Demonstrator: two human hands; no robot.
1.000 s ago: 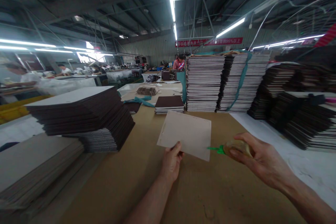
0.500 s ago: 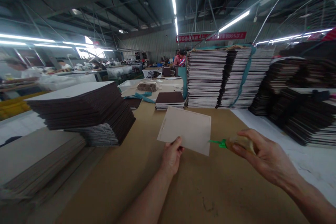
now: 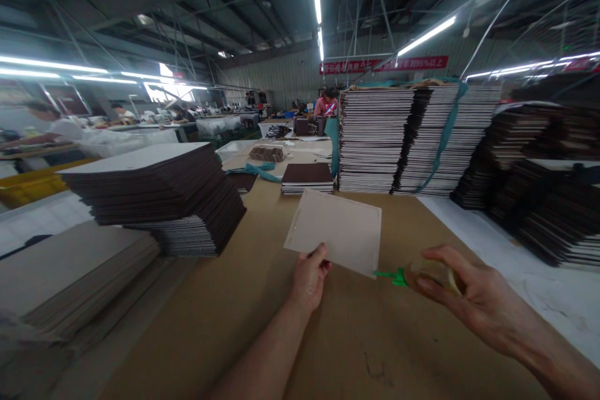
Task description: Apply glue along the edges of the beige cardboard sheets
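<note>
My left hand point(image 3: 310, 275) pinches the near edge of a light grey-beige board point(image 3: 338, 231), thumb on top, and holds it tilted over the brown work surface point(image 3: 281, 319). Faint glue-like marks run along the board's edges. In my right hand point(image 3: 469, 294) is a squeeze bottle point(image 3: 434, 276) of amber liquid, lying sideways with the fingers wrapped round it. Its green nozzle point(image 3: 394, 275) points left, and the tip is at the board's near right corner. Whether liquid is coming out is too small to tell.
Beyond the board lies a short pile of dark brown panels point(image 3: 307, 175). A tall strapped stack point(image 3: 375, 137) stands behind to the right, with more dark stacks point(image 3: 553, 212) beside it. On the left are a dark stack point(image 3: 154, 187) and grey boards point(image 3: 79, 269). A person point(image 3: 327, 104) is far back.
The bottle's nozzle has moved down along the board's right edge to its near corner. My left hand still holds the board. The whole view has shifted slightly.
</note>
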